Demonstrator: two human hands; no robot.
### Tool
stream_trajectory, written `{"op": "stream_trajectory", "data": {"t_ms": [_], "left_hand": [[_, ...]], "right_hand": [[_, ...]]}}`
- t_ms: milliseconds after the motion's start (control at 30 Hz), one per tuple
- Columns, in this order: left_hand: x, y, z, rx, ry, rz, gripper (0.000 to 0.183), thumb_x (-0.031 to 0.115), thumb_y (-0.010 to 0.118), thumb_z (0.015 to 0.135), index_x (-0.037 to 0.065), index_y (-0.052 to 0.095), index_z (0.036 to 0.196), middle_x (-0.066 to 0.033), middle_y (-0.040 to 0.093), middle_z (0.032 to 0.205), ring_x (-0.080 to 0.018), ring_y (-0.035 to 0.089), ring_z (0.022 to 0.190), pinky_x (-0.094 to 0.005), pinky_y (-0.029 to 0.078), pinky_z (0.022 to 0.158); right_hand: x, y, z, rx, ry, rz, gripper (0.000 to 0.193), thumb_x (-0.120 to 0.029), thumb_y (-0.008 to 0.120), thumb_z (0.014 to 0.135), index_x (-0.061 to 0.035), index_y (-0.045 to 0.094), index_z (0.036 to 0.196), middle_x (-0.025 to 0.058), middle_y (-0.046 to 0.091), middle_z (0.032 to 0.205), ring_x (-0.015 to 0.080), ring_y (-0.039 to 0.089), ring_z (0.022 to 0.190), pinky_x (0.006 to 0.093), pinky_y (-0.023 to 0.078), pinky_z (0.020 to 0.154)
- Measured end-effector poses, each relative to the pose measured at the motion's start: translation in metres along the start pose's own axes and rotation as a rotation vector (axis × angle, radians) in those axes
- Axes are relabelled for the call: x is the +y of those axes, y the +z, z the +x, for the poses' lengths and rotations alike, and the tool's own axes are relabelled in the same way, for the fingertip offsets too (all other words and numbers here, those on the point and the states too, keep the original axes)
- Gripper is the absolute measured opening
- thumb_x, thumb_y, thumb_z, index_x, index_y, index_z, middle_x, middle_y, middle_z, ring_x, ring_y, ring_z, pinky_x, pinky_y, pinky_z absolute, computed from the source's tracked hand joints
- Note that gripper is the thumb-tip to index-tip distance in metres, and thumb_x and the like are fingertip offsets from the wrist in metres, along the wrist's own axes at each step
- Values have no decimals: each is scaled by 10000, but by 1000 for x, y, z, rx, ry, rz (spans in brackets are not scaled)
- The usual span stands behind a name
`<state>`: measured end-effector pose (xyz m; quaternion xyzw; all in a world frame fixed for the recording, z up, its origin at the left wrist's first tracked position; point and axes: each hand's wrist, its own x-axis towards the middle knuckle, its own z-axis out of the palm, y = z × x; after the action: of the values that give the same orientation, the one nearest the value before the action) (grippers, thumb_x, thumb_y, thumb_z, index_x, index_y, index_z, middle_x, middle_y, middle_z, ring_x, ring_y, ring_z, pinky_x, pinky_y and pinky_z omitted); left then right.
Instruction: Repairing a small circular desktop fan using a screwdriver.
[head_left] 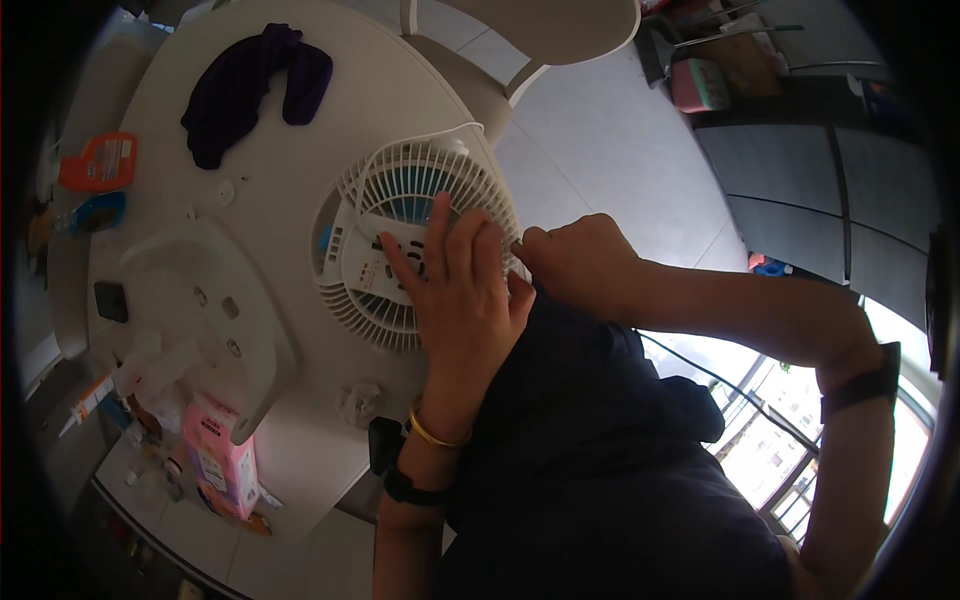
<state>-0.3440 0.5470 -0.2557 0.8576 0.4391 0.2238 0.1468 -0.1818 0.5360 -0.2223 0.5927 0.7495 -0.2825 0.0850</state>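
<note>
A white fan head with a slatted cage lies near the table's right edge, its back housing facing up and blue blades showing between the slats. My left hand rests over it from the near side, fingers spread across the housing and cage. At the cage's right rim my right hand is closed in a fist. A small dark end shows at its fingertips, but what it grips is mostly hidden. A white cord loops over the cage. Left of the fan lies a white curved stand with slots.
A purple cloth lies at the far side of the round white table. Along its left stand an orange bottle, a dark small box and a pink pack. Crumpled clear plastic sits near me. A chair stands beyond.
</note>
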Motion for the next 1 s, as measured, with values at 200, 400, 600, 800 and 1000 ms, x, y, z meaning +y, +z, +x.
{"op": "stream_trajectory", "data": {"t_ms": [200, 400, 600, 800, 1000], "left_hand": [[-1, 1, 0, 14, 6, -1, 503, 173, 727, 640, 86, 531, 1094, -57, 507, 1221, -325, 395, 1340, -714, 110, 1092], [-1, -1, 1, 10, 17, -8, 480, 168, 677, 670, 80, 491, 1104, -84, 514, 1211, -368, 401, 1321, -721, 127, 1067], [-1, 1, 0, 6, 11, -15, 505, 159, 675, 668, 95, 478, 1128, -84, 508, 1214, -372, 393, 1323, -730, 139, 1061], [-1, 2, 0, 11, 14, -5, 509, 154, 669, 667, 92, 477, 1135, -88, 506, 1214, -371, 390, 1325, -726, 136, 1067], [0, 2, 0, 24, 0, 6, 493, 169, 712, 629, 94, 543, 1085, -61, 503, 1207, -330, 381, 1340, -729, 127, 1088]], "right_hand": [[-1, -1, -1, 133, -118, -210, 123, -174, 627, 798, -65, 618, 855, 59, 630, 706, 241, 636, 697, 366, 506, 602], [8, -13, -1, 90, -158, -217, 187, -163, 658, 793, -55, 587, 928, 76, 661, 793, 239, 646, 803, 356, 501, 647], [13, -30, 2, -55, -151, -122, 244, -149, 652, 822, -32, 529, 997, 114, 646, 767, 275, 651, 777, 384, 504, 650], [22, -31, 6, -220, -169, -291, 164, -167, 644, 845, -31, 584, 914, 96, 623, 633, 279, 646, 616, 393, 496, 563], [24, -36, 11, -136, -289, -368, 367, -309, 517, 966, -73, 633, 711, 68, 589, 577, 263, 613, 551, 384, 471, 531]]}}
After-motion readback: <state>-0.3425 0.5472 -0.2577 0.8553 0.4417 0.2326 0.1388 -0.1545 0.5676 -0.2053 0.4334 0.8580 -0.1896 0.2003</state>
